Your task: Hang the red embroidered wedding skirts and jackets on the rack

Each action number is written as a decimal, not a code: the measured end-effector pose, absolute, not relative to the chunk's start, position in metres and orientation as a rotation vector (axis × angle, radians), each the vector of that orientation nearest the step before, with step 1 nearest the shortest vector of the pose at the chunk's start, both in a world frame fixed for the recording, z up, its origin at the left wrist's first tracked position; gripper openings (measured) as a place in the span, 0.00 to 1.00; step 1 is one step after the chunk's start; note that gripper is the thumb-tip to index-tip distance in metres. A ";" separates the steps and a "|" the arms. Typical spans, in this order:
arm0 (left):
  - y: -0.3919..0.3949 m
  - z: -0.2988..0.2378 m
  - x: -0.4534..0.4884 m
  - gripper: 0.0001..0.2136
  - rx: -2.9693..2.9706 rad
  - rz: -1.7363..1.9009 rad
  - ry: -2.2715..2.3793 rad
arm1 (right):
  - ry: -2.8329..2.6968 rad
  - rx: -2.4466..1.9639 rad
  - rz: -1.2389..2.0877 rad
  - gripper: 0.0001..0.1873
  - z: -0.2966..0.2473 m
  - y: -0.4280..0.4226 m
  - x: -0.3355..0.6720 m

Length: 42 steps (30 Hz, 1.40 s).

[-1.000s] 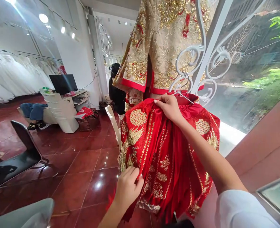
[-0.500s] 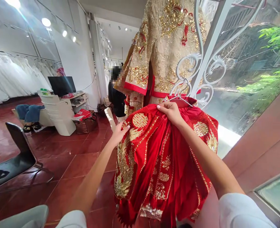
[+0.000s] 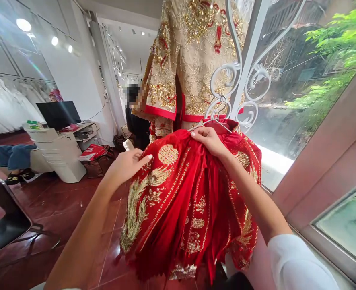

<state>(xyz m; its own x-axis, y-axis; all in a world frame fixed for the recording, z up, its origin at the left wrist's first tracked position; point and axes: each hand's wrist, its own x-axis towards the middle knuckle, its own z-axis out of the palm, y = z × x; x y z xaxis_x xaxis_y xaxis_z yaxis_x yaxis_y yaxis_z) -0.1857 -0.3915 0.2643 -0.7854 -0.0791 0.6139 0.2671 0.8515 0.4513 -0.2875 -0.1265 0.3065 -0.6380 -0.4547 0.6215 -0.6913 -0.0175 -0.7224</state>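
Observation:
A red skirt (image 3: 178,197) with gold embroidery and beaded lines hangs in front of me from wire hangers (image 3: 217,112) hooked on white scrollwork. My left hand (image 3: 126,167) grips the skirt's left side, thumb on the front and the other fingers partly hidden behind the cloth. Near the waistband, my right hand (image 3: 209,141) pinches the gathered red fabric between thumb and fingers. Behind the skirt hangs a cream and gold sequinned jacket (image 3: 192,72) with red trim and a red tassel.
White metal scrollwork (image 3: 241,76) stands by the window at right. To the left are a black chair (image 3: 5,221), a white desk (image 3: 57,153) with a monitor (image 3: 58,114), and a seated person's legs (image 3: 15,159). Another person in black (image 3: 137,129) is behind the skirt.
The view has swung right, so the surroundings sit further left. My left hand has shifted along the skirt's side, drawing that side outward. My right hand stays at the waistband.

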 end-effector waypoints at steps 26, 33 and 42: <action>-0.259 0.285 -0.211 0.08 -0.527 -1.068 -1.949 | -1.984 0.589 1.794 0.13 0.289 -0.023 -0.242; -0.243 0.301 -0.217 0.14 -0.517 -1.780 -1.982 | -1.812 0.613 2.275 0.20 0.296 -0.030 -0.255; -0.267 0.292 -0.230 0.19 -0.546 -1.346 -2.079 | -1.765 0.526 2.380 0.18 0.293 -0.015 -0.276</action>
